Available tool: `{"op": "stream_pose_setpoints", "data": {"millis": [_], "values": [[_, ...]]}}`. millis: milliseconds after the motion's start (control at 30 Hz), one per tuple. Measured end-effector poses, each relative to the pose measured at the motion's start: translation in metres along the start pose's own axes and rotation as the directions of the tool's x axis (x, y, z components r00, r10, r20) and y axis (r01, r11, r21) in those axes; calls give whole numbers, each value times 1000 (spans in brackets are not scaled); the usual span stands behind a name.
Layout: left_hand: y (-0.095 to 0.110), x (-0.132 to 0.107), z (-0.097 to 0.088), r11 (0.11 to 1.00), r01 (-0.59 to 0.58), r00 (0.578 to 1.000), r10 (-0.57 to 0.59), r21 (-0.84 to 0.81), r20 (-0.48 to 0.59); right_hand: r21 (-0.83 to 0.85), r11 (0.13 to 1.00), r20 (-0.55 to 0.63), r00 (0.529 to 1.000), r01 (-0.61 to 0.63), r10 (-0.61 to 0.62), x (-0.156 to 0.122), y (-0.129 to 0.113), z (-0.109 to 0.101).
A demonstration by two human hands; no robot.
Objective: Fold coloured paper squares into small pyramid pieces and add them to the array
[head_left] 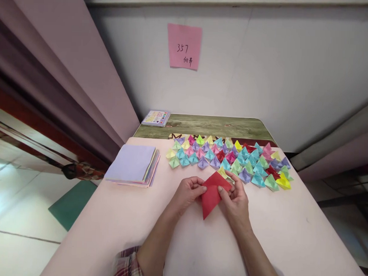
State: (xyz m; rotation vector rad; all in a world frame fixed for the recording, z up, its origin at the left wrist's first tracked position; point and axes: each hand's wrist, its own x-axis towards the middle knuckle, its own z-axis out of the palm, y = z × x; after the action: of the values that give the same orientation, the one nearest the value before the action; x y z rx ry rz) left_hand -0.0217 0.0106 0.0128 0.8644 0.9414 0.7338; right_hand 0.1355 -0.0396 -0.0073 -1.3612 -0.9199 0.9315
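A partly folded red paper (pixel 212 194) is held over the pale pink table (pixel 122 220), its lower corner pointing toward me. My left hand (pixel 186 195) pinches its left edge with thumb and fingers. My right hand (pixel 236 199) grips its right side, fingers curled over the top. Just beyond the hands lie several small folded paper shapes (pixel 232 160) in many colours, set in rows.
A stack of coloured paper squares (pixel 132 165), lilac on top, sits at the left of the table. A paper packet (pixel 156 118) lies on a green wooden surface (pixel 209 126) behind. A pink note (pixel 184 46) hangs on the wall. Tiled floor lies left.
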Motion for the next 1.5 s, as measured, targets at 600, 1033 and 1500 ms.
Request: {"op": "stream_pose_setpoints", "data": {"millis": [600, 1033, 1500], "values": [[3, 0, -10, 999, -45, 999, 46, 21, -24, 115, 993, 170, 985, -15, -5, 3, 12, -8], [-4, 3, -6, 990, -102, 992, 95, -96, -79, 195, 981, 170, 985, -17, -17, -1, -2, 0], [-12, 4, 2, 851, 74, 997, -63, -520, 39, 336, 936, 265, 964, -106, 14, -4, 5, 8]]}}
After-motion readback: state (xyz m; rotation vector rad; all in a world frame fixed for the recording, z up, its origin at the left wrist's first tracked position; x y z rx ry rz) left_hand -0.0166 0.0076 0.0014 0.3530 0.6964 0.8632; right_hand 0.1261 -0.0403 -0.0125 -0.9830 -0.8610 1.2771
